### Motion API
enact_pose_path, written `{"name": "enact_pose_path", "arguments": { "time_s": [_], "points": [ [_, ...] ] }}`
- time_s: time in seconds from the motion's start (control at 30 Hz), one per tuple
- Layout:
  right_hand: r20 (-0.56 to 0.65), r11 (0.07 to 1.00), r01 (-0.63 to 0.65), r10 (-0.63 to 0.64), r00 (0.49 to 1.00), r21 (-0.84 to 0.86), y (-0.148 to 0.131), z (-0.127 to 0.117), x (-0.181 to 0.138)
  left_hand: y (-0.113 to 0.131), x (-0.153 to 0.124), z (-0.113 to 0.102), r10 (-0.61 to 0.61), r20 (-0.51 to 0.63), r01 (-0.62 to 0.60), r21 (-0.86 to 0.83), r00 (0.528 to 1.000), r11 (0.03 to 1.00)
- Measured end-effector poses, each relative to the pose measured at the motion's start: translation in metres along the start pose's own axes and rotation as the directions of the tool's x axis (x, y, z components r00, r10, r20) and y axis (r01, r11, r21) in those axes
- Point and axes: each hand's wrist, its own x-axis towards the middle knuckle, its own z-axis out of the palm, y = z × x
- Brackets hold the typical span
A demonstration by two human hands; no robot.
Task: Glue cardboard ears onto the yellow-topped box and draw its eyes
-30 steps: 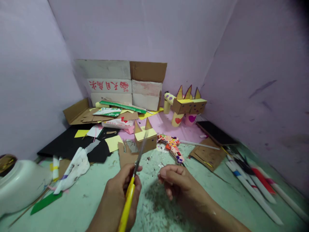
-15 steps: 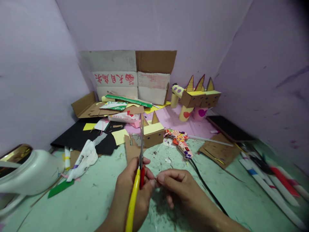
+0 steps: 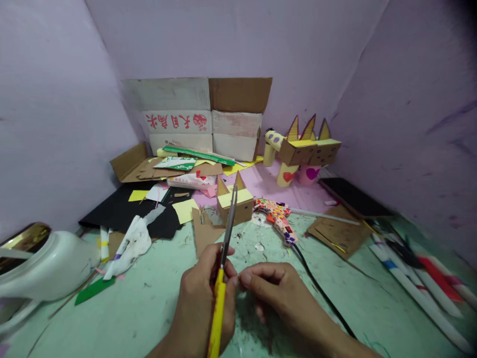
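Yellow-handled scissors (image 3: pixel 219 309) in the left hand (image 3: pixel 203 301), fingertip to fingertip with the right hand (image 3: pixel 278 291).
Curls the left hand around the scissors, tilting the blades (image 3: pixel 231 216) up and away, with the handle slanting down toward the near edge. Bends the right hand at the knuckles, thumb closed against the index finger, forearm angled in from the lower right. Meets the left thumb with the right fingertips (image 3: pixel 245 279) over the green worktop (image 3: pixel 149 311); cannot tell what, if anything, sits between. Behind the blades in view, a cardboard box with two pointed ears (image 3: pixel 240 205), beside a flower-patterned glue gun (image 3: pixel 276 215) with a black cord (image 3: pixel 316 282) trailing past the right hand.
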Motion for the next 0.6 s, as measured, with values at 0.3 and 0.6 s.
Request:
{"name": "enact_pose_path", "arguments": {
  "time_s": [0.3, 0.6],
  "points": [
    [-0.101, 0.985, 0.080, -0.096, 0.990, -0.151, -0.006, -0.004, 0.001, 0.006, 0.001, -0.002, -0.080, -0.011, 0.078, -0.101, 0.997, 0.992],
    [0.129, 0.950, -0.081, 0.044, 0.991, 0.301, 0.005, -0.009, 0.005, 0.007, 0.004, -0.004, -0.169, 0.005, 0.166, -0.229, 0.986, 0.959]
  ]
}}
